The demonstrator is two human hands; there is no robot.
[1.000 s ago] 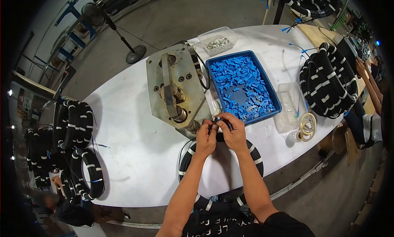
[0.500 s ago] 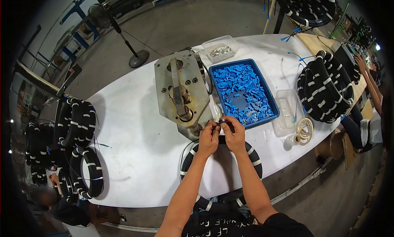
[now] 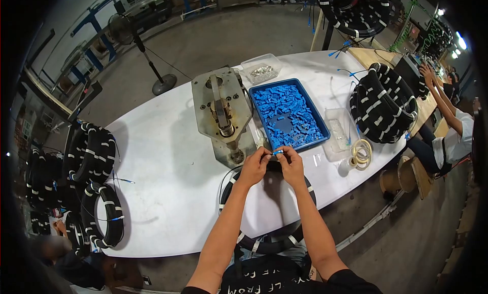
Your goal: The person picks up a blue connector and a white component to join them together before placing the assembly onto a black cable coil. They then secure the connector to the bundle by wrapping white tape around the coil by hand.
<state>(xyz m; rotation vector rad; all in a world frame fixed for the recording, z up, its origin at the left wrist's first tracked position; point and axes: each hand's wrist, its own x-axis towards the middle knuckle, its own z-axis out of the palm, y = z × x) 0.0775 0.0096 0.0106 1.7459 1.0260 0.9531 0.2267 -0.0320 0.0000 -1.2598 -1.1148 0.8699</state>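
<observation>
My left hand (image 3: 255,166) pinches the end of a thin black cable, just in front of the metal press. Beside it, my right hand (image 3: 290,165) has its fingertips closed on a small blue connector (image 3: 278,152). The two hands nearly meet at this connector, and the fingers partly hide the joint between cable and connector. Below my forearms a black cable coil (image 3: 264,245) with white tape bands lies at the table edge, partly over my lap. Right behind my hands stands a blue tray (image 3: 326,136) full of loose blue connectors.
A heavy metal press (image 3: 222,111) stands left of the tray. Clear plastic boxes (image 3: 262,70) and tape rolls (image 3: 361,154) sit around it. Banded cable coils (image 3: 384,103) lie at the right, others (image 3: 104,215) at the left. Co-workers sit at both sides.
The blue connector now shows between my fingertips, where a dark piece showed before. My hands have drawn slightly apart. The whole view has shifted a little.
</observation>
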